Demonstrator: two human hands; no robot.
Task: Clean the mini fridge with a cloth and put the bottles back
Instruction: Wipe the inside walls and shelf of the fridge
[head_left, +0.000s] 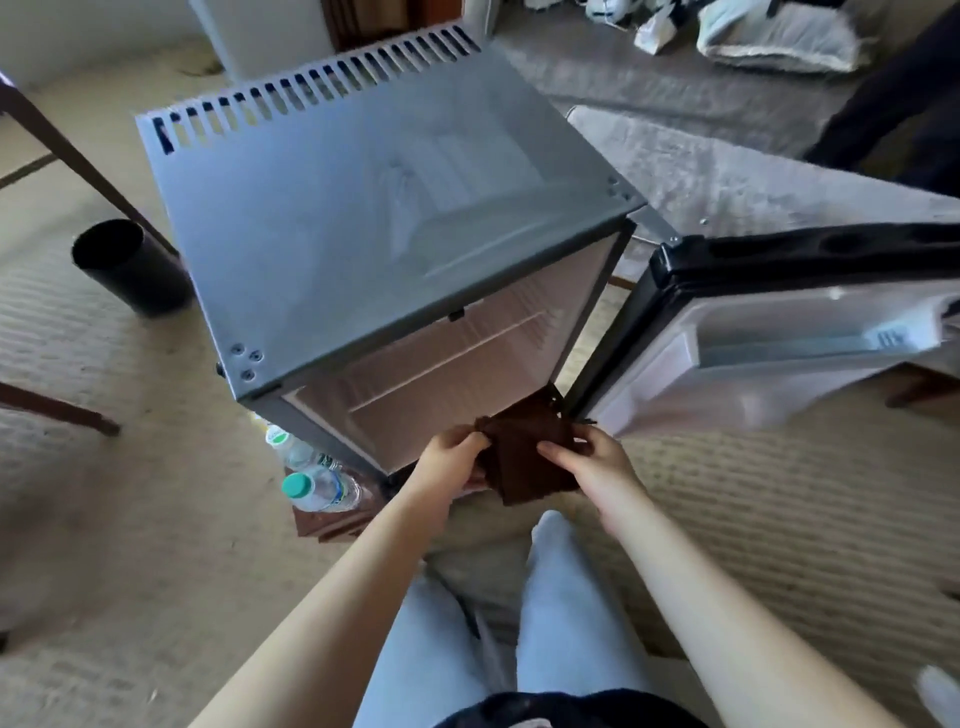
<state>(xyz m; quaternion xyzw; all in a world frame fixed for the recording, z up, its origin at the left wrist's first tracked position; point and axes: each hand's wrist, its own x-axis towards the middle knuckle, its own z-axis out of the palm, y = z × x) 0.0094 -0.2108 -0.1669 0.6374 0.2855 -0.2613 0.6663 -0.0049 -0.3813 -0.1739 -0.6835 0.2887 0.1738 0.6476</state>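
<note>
The mini fridge (363, 234) fills the middle of the view, seen from above. Its door (779, 332) is swung open toward 3 o'clock, where the frame edge cuts it off. At 6 o'clock from the fridge's open front, both hands hold a folded dark brown cloth (524, 462) just before the lower sill. The left hand (447, 457) pinches its 9 o'clock edge, and the right hand (597, 457) has its fingers curled over the 3 o'clock edge. Two clear plastic bottles (317, 488) lie on the floor at 7 o'clock from the fridge, touching each other. The nearer one has a green cap. Their labels show green and blue print too blurred to read, and the farther bottle is partly hidden behind the fridge corner. The interior is washed pale, so little shows beyond one shelf line. A black cylinder (124, 265) stands at 9 o'clock.
</note>
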